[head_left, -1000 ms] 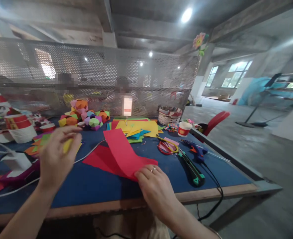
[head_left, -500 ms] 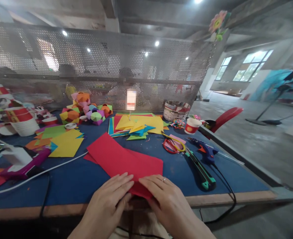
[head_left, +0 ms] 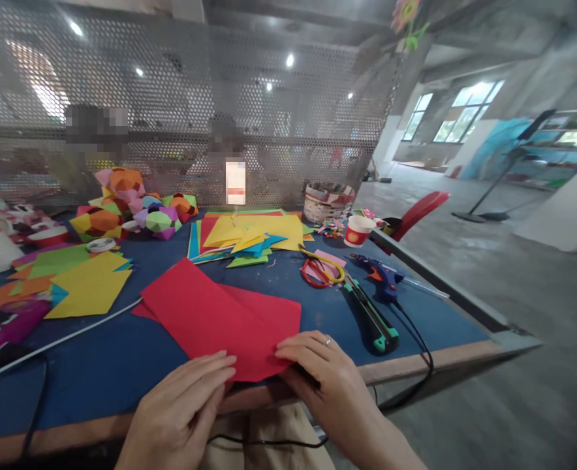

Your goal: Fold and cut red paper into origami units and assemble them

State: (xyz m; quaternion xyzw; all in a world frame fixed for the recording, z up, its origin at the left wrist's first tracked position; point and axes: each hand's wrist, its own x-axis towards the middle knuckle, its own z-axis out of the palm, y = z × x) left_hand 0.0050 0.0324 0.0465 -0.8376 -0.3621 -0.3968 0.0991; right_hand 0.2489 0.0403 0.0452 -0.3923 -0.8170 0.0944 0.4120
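A red sheet of paper (head_left: 215,307), folded into overlapping layers, lies at the near edge of the blue-topped table. My left hand (head_left: 183,398) pinches its lower edge, fingers together on top and the thumb mostly hidden beneath. At the lower right corner, my right hand (head_left: 325,375), with a ring on one finger, grips the same paper between fingertips and thumb. The near edge of the paper reaches over the wooden table edge. To the right of the paper lie a green-and-black utility knife (head_left: 371,313) and scissors (head_left: 320,269) with red and yellow handles.
A blue glue gun (head_left: 389,281) with its cord lies at the right, near a paper cup (head_left: 358,231). Coloured sheets (head_left: 288,228) are stacked at the back, beside folded paper balls (head_left: 158,222). A white cable (head_left: 83,333) and purple power strip (head_left: 12,336) are at the left.
My view has turned right and slightly down, so things sit further left. My hands have moved apart along the red paper's lower edge, both still at it.
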